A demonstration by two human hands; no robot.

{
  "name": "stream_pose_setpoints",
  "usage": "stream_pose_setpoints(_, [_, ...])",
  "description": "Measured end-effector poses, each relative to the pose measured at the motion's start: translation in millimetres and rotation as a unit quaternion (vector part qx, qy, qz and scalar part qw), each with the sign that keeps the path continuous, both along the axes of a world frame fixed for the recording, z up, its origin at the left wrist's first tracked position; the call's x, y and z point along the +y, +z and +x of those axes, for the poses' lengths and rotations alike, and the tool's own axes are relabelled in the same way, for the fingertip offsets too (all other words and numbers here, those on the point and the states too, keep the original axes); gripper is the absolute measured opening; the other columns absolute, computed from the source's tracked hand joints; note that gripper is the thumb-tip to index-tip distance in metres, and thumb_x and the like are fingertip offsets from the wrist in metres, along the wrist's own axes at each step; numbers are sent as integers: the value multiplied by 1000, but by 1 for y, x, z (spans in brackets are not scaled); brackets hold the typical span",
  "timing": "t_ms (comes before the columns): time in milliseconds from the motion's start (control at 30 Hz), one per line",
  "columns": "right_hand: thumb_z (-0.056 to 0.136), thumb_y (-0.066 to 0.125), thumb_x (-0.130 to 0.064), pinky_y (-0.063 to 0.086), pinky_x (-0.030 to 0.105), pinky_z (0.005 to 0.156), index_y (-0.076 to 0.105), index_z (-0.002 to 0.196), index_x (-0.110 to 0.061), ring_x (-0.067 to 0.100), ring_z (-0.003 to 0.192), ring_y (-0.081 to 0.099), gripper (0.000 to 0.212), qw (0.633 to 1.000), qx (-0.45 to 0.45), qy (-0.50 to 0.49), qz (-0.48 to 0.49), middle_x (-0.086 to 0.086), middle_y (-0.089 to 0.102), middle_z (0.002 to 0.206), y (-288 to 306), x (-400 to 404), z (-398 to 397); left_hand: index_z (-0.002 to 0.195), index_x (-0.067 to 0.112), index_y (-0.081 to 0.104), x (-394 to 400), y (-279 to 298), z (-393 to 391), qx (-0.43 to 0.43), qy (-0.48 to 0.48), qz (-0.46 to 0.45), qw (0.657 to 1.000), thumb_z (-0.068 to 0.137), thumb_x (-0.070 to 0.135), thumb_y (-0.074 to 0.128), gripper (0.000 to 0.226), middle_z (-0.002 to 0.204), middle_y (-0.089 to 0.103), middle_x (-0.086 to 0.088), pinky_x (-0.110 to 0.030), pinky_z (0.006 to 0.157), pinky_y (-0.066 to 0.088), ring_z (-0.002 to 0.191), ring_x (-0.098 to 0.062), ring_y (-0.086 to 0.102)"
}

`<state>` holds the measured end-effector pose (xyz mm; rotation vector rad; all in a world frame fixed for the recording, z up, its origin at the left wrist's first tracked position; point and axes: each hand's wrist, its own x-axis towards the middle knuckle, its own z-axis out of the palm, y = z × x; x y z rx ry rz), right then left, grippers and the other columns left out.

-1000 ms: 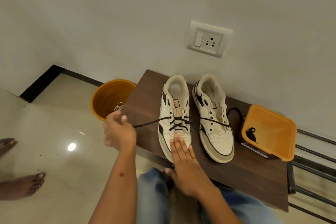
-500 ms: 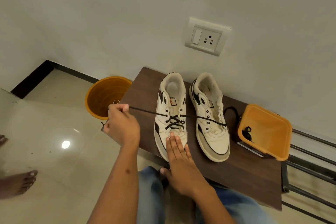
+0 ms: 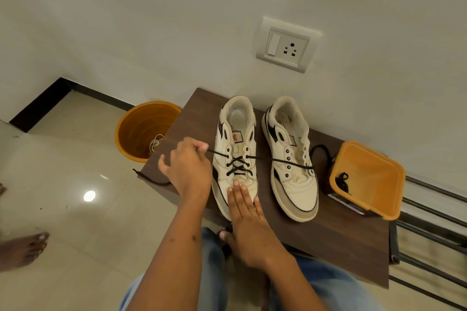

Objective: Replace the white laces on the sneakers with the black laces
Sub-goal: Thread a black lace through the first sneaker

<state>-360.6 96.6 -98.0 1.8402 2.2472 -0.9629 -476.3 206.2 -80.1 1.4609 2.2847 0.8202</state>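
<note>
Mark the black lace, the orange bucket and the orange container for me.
black lace [image 3: 240, 165]: head view, crossed part over the left sneaker's tongue.
orange bucket [image 3: 141, 129]: head view, inner wall.
orange container [image 3: 374, 171]: head view, inner floor.

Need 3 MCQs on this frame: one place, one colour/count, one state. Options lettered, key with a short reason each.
1. Where does the white lace lie?
A. in the orange bucket on the floor
B. in the orange container on the table
C. in the right-hand sneaker

2. How many sneakers carry black lacing through their eyelets?
A. none
B. one
C. two

3. What is the right hand doing?
A. pinching a lace end
B. lying flat on a toe
C. hanging off the table

Key:
1 A: a pale coil shows inside the bucket beside the table.
2 B: only the left sneaker has crossed black lace; the right sneaker has bare eyelets, with one strand merely draped over it.
3 B: its fingers lie straight on the left sneaker's toe, while the left hand pinches the lace.
</note>
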Motion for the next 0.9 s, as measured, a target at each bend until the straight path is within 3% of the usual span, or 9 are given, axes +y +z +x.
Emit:
stream_pose_setpoints(67, [100,45,-38,-17,36,117,-25,149,-12,15,139,-36,89,1000,1,-2,0,-1,-39,153,0,0,0,101,25,61,0,3,0,-15,32,-10,999,96,14,57,13,98,66,5,-50,113,22,102,-17,60])
stream_pose_setpoints(300, [100,42,-40,-11,37,120,-17,152,-15,13,143,-30,83,1000,1,0,-8,-3,-32,156,8,4,1,108,32,63,-3,1,2,-22,-65,-93,993,98,25,55,14,112,64,7,-61,114,6,119,-19,53])
stream_pose_setpoints(400, [100,44,-34,17,37,121,28,151,-18,14,148,14,56,994,74,-56,50,-6,12,162,14,11,8,103,37,64,-3,1,0,-41,-120,-147,981,99,36,52,13,105,65,11,-63,114,-2,116,-17,55])
stream_pose_setpoints(467, [99,44,-28,42,36,104,59,127,-19,15,123,52,33,979,112,-111,130,-3,56,135,17,18,12,97,37,62,-3,4,-2,-58,-149,-190,969,98,44,51,13,96,63,13,-63,114,-5,112,-16,57])
stream_pose_setpoints(533, [100,47,-25,49,34,89,67,108,-19,12,99,59,22,965,131,-155,165,-4,66,107,18,26,13,87,35,63,-2,4,-4,-45,-164,-215,962,97,50,50,21,90,62,13,-63,114,-3,106,-15,56])
stream_pose_setpoints(600, [100,49,-25,49,31,83,67,104,-20,8,93,57,19,957,145,-182,170,-7,65,100,17,30,10,81,33,66,-2,1,-6,-44,-186,-236,953,96,53,50,28,87,62,15,-64,115,9,100,-13,55])
stream_pose_setpoints(733, [98,52,-20,49,17,80,62,119,-25,1,94,59,24,923,222,-266,170,-13,62,110,15,35,4,78,35,74,-2,7,-11,-217,-224,-226,923,92,46,61,22,93,71,15,-38,97,46,100,-7,63])
stream_pose_setpoints(800, [95,57,-17,50,16,81,58,124,-30,1,95,61,32,895,295,-316,111,-13,63,109,14,37,4,87,29,78,-5,19,-11,-298,-238,-225,896,93,35,63,18,95,73,14,-19,83,44,95,5,63])
stream_pose_setpoints(900, [90,64,-10,53,26,81,57,122,-32,10,95,67,39,832,415,-368,-11,-9,67,105,15,45,5,95,24,78,-8,33,-12,-356,-258,-238,866,93,30,63,16,88,75,15,-12,73,42,81,13,63])
